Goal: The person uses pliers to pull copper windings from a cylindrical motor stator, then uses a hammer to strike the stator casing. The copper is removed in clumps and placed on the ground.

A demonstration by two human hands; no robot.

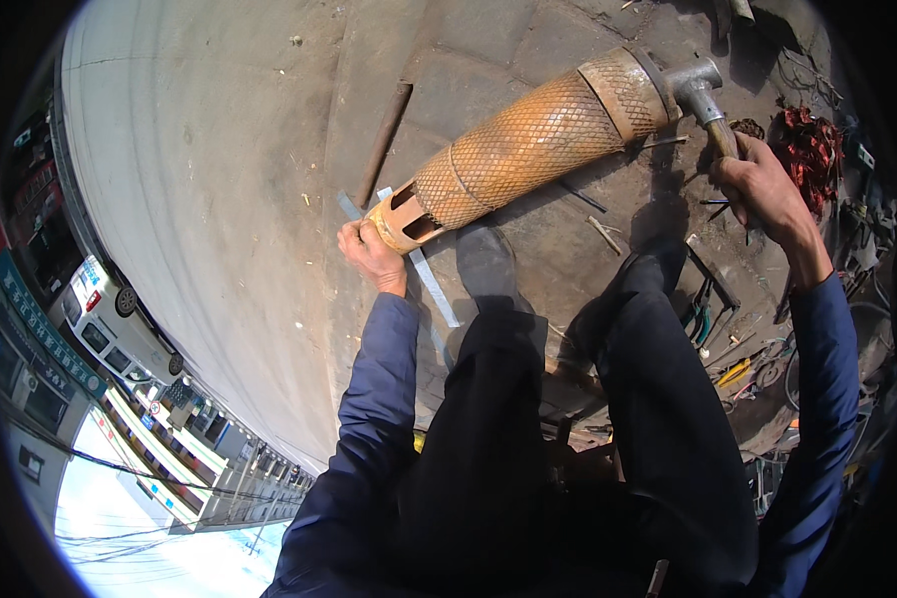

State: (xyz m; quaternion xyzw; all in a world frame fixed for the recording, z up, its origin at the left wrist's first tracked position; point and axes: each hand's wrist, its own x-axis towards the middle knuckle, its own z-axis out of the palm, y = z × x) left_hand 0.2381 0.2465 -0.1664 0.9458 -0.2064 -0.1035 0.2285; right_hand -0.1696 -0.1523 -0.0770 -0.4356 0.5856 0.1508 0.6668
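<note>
A long, rusty cylinder wrapped in metal mesh (528, 145) lies slantwise on the ground in front of my feet. Its near left end has a slotted collar (401, 219), and my left hand (371, 255) grips that collar's rim. My right hand (762, 186) is closed around the wooden handle of a hammer (696, 85). The steel hammer head is at the cylinder's far right end, close to the end ring; whether they touch I cannot tell. A flat grey metal strip (434, 289) passes under the slotted end.
A rusty rod (386, 140) lies beyond the cylinder's left end. Right of my legs are green-handled pliers (703, 321), a yellow-handled tool (735, 373) and a tangle of reddish wire (809, 159). A white van (115, 319) stands across the pavement at far left.
</note>
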